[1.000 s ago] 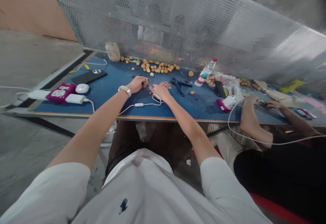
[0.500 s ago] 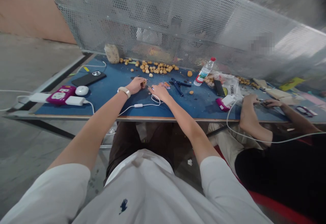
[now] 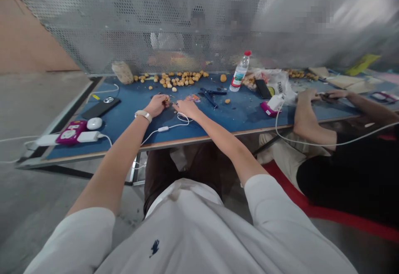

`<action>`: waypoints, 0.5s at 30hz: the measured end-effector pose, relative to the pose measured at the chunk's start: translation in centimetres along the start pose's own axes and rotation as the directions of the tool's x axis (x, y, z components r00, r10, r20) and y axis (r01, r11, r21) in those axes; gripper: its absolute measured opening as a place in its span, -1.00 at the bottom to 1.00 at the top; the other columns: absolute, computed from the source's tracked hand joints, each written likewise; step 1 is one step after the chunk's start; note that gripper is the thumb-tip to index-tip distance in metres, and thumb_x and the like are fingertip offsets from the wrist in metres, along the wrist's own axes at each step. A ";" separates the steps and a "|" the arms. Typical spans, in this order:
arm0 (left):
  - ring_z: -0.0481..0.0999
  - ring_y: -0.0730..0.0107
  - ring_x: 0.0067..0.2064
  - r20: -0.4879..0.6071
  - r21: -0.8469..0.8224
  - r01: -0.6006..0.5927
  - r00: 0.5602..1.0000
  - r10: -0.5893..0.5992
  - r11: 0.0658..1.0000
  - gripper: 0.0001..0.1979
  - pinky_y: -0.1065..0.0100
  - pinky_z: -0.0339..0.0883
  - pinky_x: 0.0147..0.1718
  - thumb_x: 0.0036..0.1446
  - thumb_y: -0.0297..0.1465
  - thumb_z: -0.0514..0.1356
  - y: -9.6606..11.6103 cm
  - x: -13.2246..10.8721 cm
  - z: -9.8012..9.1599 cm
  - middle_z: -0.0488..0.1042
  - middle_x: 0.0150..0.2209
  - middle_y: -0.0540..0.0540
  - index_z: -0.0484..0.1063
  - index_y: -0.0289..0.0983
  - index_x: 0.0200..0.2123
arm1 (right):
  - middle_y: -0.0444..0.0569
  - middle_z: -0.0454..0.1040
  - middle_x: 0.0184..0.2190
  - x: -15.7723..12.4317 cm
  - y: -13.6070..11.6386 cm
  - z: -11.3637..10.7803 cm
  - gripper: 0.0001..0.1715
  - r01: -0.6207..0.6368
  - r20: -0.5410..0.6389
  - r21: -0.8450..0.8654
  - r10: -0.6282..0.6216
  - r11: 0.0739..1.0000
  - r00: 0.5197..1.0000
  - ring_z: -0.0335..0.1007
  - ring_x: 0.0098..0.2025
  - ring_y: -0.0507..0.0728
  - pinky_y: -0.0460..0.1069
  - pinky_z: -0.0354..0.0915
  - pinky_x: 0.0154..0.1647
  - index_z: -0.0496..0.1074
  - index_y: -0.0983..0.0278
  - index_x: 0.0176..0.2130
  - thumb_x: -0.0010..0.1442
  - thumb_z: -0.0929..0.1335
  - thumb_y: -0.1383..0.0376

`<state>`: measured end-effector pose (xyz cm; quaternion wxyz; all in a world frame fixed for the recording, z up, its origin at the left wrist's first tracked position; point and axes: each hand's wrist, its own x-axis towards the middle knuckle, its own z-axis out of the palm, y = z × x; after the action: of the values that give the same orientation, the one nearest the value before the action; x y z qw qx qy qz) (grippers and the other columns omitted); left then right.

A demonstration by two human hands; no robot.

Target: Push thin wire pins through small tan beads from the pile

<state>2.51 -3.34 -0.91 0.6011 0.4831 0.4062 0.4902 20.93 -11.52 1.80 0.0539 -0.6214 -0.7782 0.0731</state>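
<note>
My left hand (image 3: pixel 157 104) was curled low over the blue table (image 3: pixel 131 112), fingertips pinching a small tan nut (image 3: pixel 167 99) near the table's middle. My right hand (image 3: pixel 186 107) sat just beside it, fingers bunched toward the nut; whether it gripped anything, I couldn't tell. Both were kept close, I'd judge, so one steadied the piece for the other. A white cable (image 3: pixel 165 128) looped by my right wrist. The pile of nuts (image 3: pixel 177 78) lay far, against the perforated metal screen (image 3: pixel 124 24), within easy reach. Blue pliers (image 3: pixel 209 95) and a water bottle (image 3: pixel 239 72) stood right. Farther right, a co-worker's hand (image 3: pixel 307 96) rested on the table. Concrete floor (image 3: pixel 37 99) spread left.
</note>
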 end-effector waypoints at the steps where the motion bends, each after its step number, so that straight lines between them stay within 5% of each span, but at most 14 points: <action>1: 0.34 0.45 -0.46 0.002 0.005 -0.003 1.000 0.003 1.000 -0.46 0.49 0.23 -0.45 0.51 -0.73 0.16 0.0 0.1 -0.1 0.37 -0.49 -0.07 0.56 -0.33 -0.56 | 0.59 0.75 0.48 0.0 -0.1 -0.1 -0.18 0.016 0.000 0.006 -0.016 1.000 1.000 0.73 0.61 0.56 0.24 0.57 0.55 0.69 0.47 0.52 0.99 0.15 -0.04; 15: 0.34 0.45 -0.44 -0.017 0.057 -0.015 1.000 0.016 0.998 -0.48 0.51 0.29 -0.42 0.49 -0.74 0.14 0.5 0.0 -0.6 0.45 -0.41 -0.10 0.52 -0.28 -0.53 | 0.67 0.74 0.47 -0.4 -0.7 -0.7 -0.28 0.059 -0.071 0.086 -0.053 0.995 0.996 0.74 0.58 0.60 0.31 0.56 0.62 0.70 0.60 0.50 0.95 0.25 0.10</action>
<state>1.86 -3.17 -0.52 0.5798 0.4990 0.4213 0.4872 20.42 -12.02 2.61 0.1099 -0.5984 -0.7892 0.0841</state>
